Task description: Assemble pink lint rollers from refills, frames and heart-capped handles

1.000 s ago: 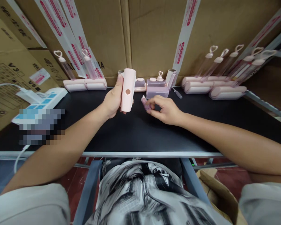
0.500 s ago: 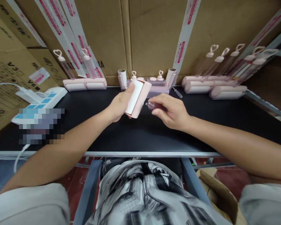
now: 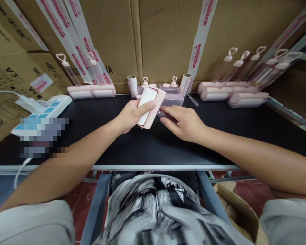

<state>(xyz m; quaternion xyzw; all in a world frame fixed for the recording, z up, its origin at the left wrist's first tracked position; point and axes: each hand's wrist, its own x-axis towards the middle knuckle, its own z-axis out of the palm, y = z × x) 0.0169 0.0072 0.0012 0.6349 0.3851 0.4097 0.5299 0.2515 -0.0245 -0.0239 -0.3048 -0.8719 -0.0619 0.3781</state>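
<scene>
My left hand (image 3: 130, 117) is wrapped round a lint roller head (image 3: 156, 110), with a pink casing and a white roll inside. The head is tilted, and my thumb lies across the white roll. Close at its right side, my right hand (image 3: 186, 124) grips a see-through purplish handle (image 3: 161, 114). The handle's end points at the pink casing and seems to touch it. Most of the handle is hidden in my fingers. Behind the hands are a purplish casing (image 3: 174, 99), pink heart-topped caps (image 3: 174, 82) and a loose sticky roll (image 3: 132, 85).
Finished-looking lint rollers stand at the back left (image 3: 103, 91) and back right (image 3: 248, 99), handles upright. A small screwdriver (image 3: 193, 100) lies behind my right hand. A white power strip (image 3: 58, 105) sits at the left. Cardboard boxes (image 3: 168, 37) wall off the back.
My right hand has brought the handle slightly left, up to the roller head. My left thumb has moved down and right over the white roll.
</scene>
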